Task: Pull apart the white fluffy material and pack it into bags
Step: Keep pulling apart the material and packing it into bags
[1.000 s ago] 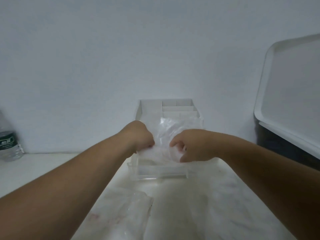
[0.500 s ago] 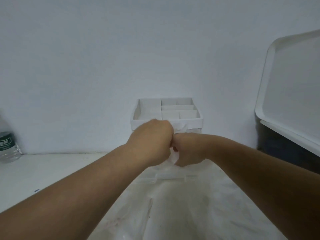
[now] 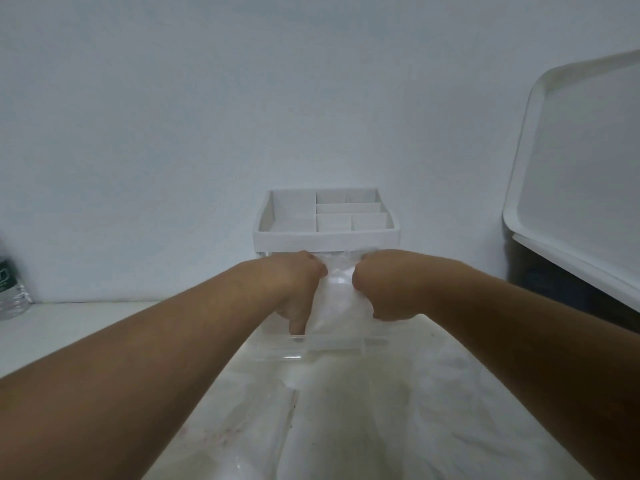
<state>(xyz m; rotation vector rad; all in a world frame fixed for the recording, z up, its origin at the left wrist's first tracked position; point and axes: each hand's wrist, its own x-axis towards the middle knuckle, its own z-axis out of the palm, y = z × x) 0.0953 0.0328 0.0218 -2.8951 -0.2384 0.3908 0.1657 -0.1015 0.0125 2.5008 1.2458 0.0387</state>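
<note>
in the middle of the frame the left hand (image 3: 298, 289) and the right hand (image 3: 382, 289) hold a clear bag (image 3: 341, 271) between them - each hand has its fingers curled tight on one edge of it. the white fluffy material (image 3: 341, 310) shows inside the bag. just behind stands a white organizer (image 3: 325, 233) - its compartments face up. a water bottle (image 3: 10, 292) is at the left edge and a white tray (image 3: 581, 174) leans at the right.

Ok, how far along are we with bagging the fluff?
Mid-job. In hand: left hand and right hand grip a clear bag holding white fluff, at the clear box. Done: perhaps the plastic lying nearer, too blurred to tell. Left: closing this bag.
</note>
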